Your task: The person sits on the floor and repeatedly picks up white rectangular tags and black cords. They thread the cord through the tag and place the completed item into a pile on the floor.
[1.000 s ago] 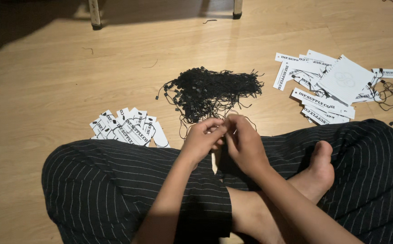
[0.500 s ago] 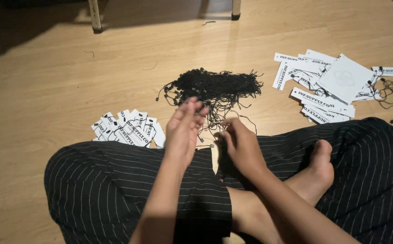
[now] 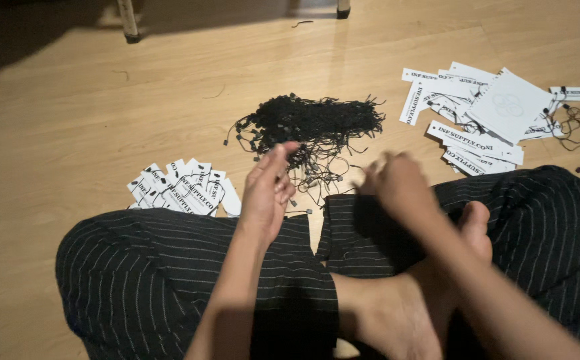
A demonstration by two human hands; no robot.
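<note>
Person sits cross-legged on a pale wooden floor point(image 3: 70, 120), legs in black pinstriped trousers point(image 3: 170, 267). Left hand point(image 3: 266, 193) is raised edge-on, fingers straight and together, holding nothing that can be made out. Right hand point(image 3: 396, 183) is motion-blurred; whether it grips a cord cannot be told. The hands are apart.

The tangled heap of thin black tag cords with small plastic ends point(image 3: 310, 123) lies on the floor at 12 o'clock from the hands, near them, with loose strands trailing toward the knees. The cords are fine, matted and interlooped.

Risk, as a judgement: pulling one strand may drag several, since they are knotted together.

A fanned stack of white printed paper tags point(image 3: 183, 190) lies at 9 o'clock; a looser spread of white tags point(image 3: 490, 117) lies at 2 o'clock.
</note>
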